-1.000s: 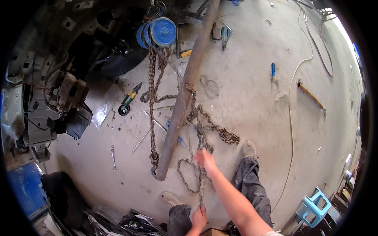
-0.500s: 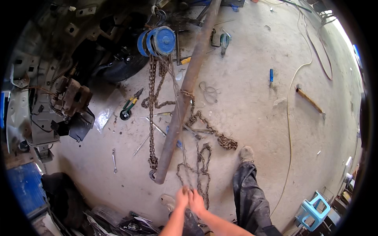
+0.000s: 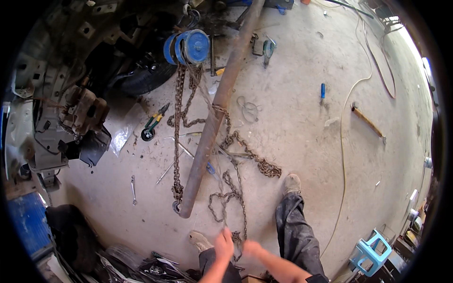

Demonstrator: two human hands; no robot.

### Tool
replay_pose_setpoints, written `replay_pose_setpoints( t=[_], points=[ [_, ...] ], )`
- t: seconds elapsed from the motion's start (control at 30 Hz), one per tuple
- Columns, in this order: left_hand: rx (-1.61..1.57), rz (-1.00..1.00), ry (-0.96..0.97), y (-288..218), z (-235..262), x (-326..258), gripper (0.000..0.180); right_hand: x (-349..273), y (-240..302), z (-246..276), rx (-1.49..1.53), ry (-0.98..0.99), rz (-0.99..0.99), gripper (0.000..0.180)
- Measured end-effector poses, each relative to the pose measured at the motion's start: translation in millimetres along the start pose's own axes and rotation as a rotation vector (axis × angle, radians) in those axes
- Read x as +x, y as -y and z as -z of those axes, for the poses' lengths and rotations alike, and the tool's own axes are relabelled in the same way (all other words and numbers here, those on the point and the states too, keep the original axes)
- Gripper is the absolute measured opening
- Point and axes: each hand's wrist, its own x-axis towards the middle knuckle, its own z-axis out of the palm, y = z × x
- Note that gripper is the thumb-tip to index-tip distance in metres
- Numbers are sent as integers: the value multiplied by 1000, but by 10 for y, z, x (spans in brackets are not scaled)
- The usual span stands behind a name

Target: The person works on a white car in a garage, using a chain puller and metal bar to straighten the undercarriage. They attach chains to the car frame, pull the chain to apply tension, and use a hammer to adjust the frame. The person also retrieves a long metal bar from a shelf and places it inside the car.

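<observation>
Chain (image 3: 241, 207) hangs vertically; both hands grip it.

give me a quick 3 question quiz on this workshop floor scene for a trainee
1. True or false: both hands, the left hand and the right hand, are at the hanging chain.
2. What colour is the chain hoist at the top? A red, B blue, C yellow.
3. Fill in: the long metal pipe has a chain looped around its ____.

Key: 1 true; 2 B; 3 middle.
</observation>
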Motion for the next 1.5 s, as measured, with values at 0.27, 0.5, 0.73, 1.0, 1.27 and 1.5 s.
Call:
replay_pose_setpoints(
  t=[0.27, 0.5, 0.73, 1.0, 1.27, 1.5],
  points=[
    [276, 364, 821, 1156, -507, -2251, 54, 286, 1054, 3289, 1539, -582, 259, 58],
    [492, 344, 532, 2017, -465, -845, 42, -19, 1310, 1777, 810, -877, 74, 33],
    [-606, 339, 149, -307, 213, 1612, 65, -1197, 1195, -208, 533, -262, 53, 42],
    [-109, 90, -74, -114, 173, 292, 49, -712, 270, -496, -82, 186, 179, 26],
    [353, 287, 635, 651, -291, -2049, 52, 286, 1082, 3138, 1662, -480, 312, 67],
    [247, 63, 752, 2192, -475, -1674, 42, 24, 1362, 2269, 889, -921, 141, 39]
  ],
)
